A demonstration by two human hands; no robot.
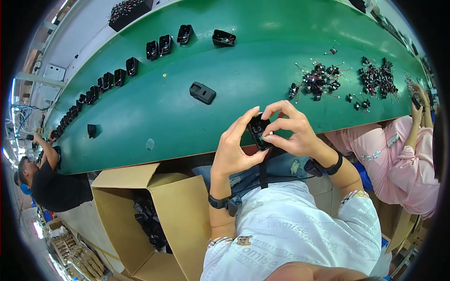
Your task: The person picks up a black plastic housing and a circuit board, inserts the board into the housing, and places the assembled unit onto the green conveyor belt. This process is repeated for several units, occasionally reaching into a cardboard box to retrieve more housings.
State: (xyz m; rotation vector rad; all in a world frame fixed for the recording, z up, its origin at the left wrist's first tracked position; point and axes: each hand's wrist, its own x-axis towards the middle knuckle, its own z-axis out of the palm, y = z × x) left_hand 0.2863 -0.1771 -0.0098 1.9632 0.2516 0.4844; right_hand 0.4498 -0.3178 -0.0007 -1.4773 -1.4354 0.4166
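A: Item one, the main piece?
B: One case point(256, 125), black, hollow side up, held above the near edge of the table point(234, 70).

A: State of the hands?
B: Left hand point(236, 146): curved about the case, which is gripped between thumb and fingers. Right hand point(291, 135): thumb and forefinger close together at the case's hollow. A pale bit point(271, 133) is seen there; whether it is pinched cannot be told.

A: Step in hand?
B: Judged to be the fitting or arranging of small parts inside the case. For the next move, a steady left grip and a fine right fingertip touch are probably called for, with any wires kept clear of the rim.

A: Surrounding stock?
B: One black shell point(202, 92), beyond the case and to its left. One row of housings point(132, 66), farther left. One heap of wired parts point(319, 80), to the right of the case and beyond it. One carton point(185, 225), below the case and to its left, by which black pieces point(150, 220) are held.

A: Markings?
B: Lettering is borne by the white shirt point(300, 234); not transcribed. No writing can be made out on the case.
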